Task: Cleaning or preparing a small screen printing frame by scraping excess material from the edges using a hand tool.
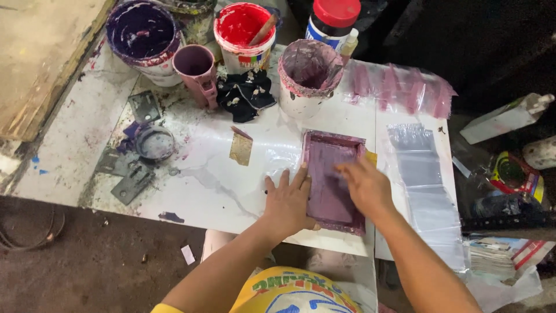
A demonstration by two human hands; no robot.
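Both hands lay flat and open on one purple-stained frame (331, 181) near the front edge of the white bench (208, 185): the left hand (288, 200) pressed its left rim, the right hand (364, 186) rested on its mesh. Behind stood three paint buckets: purple (141, 36), red (243, 32), pinkish (308, 74); one pink mug (197, 68) stood between them.

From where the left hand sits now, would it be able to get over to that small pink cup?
Probably yes. The left hand rests at the purple frame's edge, and the white table stretching toward the pink cup looks bare of obstacles.
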